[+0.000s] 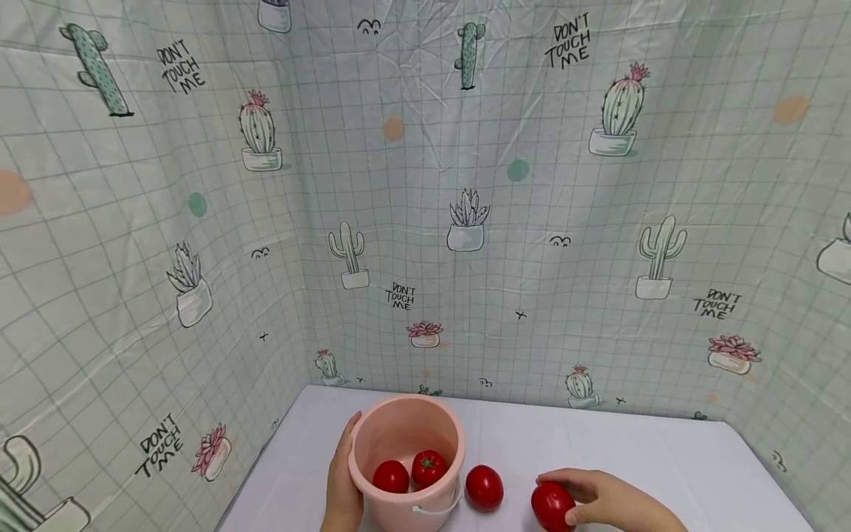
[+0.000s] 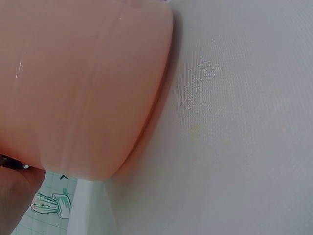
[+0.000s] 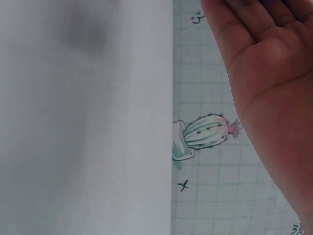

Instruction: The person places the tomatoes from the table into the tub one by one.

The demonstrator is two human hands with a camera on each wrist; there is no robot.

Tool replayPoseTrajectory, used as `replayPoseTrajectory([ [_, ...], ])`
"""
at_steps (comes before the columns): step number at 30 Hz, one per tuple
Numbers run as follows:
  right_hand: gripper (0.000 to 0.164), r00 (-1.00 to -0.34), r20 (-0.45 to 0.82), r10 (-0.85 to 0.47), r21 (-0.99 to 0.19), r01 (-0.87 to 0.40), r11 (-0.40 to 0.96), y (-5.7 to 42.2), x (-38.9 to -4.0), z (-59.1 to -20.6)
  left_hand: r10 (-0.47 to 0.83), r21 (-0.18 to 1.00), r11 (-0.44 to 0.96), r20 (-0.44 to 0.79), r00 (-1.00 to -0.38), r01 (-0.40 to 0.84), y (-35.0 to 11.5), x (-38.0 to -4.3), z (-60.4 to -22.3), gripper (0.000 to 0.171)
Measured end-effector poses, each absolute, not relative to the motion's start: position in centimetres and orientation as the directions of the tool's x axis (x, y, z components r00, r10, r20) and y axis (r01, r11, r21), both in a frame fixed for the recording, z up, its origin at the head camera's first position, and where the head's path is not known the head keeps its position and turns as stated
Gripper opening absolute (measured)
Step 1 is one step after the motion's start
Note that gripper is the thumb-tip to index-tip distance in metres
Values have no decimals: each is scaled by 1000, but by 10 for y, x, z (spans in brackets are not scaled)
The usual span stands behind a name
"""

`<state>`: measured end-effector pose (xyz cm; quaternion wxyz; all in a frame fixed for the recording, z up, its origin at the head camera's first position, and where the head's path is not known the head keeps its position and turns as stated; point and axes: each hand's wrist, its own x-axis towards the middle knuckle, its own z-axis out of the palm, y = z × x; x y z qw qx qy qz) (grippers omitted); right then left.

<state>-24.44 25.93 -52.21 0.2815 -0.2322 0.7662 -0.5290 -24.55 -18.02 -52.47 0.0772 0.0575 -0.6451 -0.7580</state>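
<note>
In the head view, a pink bucket (image 1: 407, 510) stands on the table with two red tomatoes inside, one plain tomato (image 1: 391, 477) and one tomato showing its green calyx (image 1: 429, 468). My left hand (image 1: 343, 473) rests along the bucket's left side, fingers extended up to the rim; the left wrist view shows the bucket's wall (image 2: 83, 88) close up. A third tomato (image 1: 484, 488) lies just right of the bucket. Farther right, my right hand (image 1: 601, 499) grips another tomato (image 1: 552, 507) between thumb and fingers. That tomato is out of sight in the right wrist view.
A white handle (image 1: 439, 510) hangs at the bucket's front right. The table (image 1: 638, 451) has a white cover. Behind and beside it hangs a gridded curtain (image 1: 425, 148) printed with cacti.
</note>
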Motion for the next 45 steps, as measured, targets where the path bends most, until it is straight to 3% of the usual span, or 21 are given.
replayPoseTrajectory([
  [8, 49, -656, -41, -754, -949, -211, 235, 259, -258, -501, -199, 985, -170, -11, -980, 24, -181, -247, -527, 60],
  [17, 49, -690, -22, -724, -905, -294, 308, 253, -269, -480, -201, 983, -182, -9, -980, 28, -180, -246, -525, 60],
  [26, 50, -724, -55, -687, -875, -297, 383, 242, -279, -454, -203, 989, -141, 19, -979, 48, -181, -247, -528, 58],
  [45, 52, -689, -41, -723, -860, -345, 377, 207, -306, -405, -207, 989, -141, 6, -978, 36, -181, -247, -527, 58],
])
